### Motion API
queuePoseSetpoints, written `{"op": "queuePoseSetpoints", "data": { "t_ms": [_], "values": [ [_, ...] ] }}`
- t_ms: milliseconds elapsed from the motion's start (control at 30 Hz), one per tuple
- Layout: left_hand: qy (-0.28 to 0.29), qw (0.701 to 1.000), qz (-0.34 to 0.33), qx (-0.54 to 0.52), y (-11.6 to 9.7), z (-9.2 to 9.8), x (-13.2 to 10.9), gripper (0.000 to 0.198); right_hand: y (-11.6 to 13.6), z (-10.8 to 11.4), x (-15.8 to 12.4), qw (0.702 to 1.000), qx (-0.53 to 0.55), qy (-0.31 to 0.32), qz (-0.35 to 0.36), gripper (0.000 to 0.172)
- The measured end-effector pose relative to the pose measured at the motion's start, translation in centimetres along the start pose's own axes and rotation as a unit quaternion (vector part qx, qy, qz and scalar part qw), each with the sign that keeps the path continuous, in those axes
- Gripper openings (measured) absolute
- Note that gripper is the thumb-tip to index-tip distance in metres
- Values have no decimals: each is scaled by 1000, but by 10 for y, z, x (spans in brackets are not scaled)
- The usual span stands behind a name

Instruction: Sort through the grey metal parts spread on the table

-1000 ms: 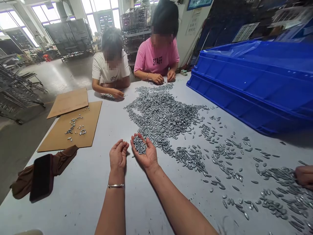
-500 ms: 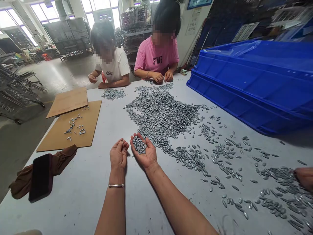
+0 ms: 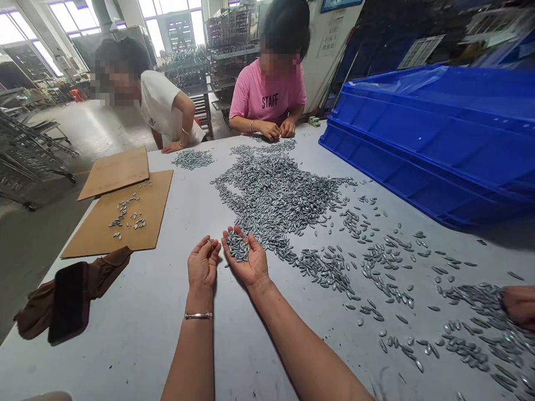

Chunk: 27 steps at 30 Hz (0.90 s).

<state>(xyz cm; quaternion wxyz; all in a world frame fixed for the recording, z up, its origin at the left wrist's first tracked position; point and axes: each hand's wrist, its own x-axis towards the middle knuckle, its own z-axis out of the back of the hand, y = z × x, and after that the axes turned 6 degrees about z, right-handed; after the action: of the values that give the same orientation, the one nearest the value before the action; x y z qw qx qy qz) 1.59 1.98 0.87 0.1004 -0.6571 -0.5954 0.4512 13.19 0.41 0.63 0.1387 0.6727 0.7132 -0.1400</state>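
My right hand (image 3: 253,266) is cupped palm up, holding a heap of small grey oval pieces (image 3: 237,247) with pointed ends and a metallic sheen. Close beside it on the left, my left hand (image 3: 203,263) has its thumb and fingers pinched together; what lies between the fingertips is too small to make out. A silver bangle (image 3: 198,316) circles my left wrist. Just beyond my hands spreads a large pile (image 3: 280,195) of the same pieces, with looser ones trailing off to the right. One piece lies on the table between my hands.
On the white table (image 3: 246,345) stand stacked blue crates (image 3: 418,150) at right. Cardboard sheets (image 3: 146,223), a phone (image 3: 69,303) and a brown cloth (image 3: 111,270) lie at left. Two people (image 3: 267,92) are across the table; another person's hand (image 3: 519,305) is at the right edge.
The person in white across the table has leaned over to the left, head turned sideways. My hands stay almost where they were, with small finger movement in the left.
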Motion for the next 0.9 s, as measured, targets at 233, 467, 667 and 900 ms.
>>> {"op": "queuePoseSetpoints", "data": {
  "t_ms": [233, 467, 667, 900],
  "values": [
    [7, 1000, -4, -7, 0, 2, 1, 15, 0, -1, -1, 1000, 6, -6, -1, 33],
    [18, 1000, -2, -14, -2, 0, -3, 20, -1, 2, 2, 1000, -6, 3, -1, 32],
    [24, 1000, 2, -14, -2, 1, -3, 19, 0, 2, 2, 1000, 1, -3, -1, 32],
    [30, 998, 17, -43, -4, -1, -3, 16, 0, 1, 1, 1000, -3, 1, -2, 33]
  ]
}}
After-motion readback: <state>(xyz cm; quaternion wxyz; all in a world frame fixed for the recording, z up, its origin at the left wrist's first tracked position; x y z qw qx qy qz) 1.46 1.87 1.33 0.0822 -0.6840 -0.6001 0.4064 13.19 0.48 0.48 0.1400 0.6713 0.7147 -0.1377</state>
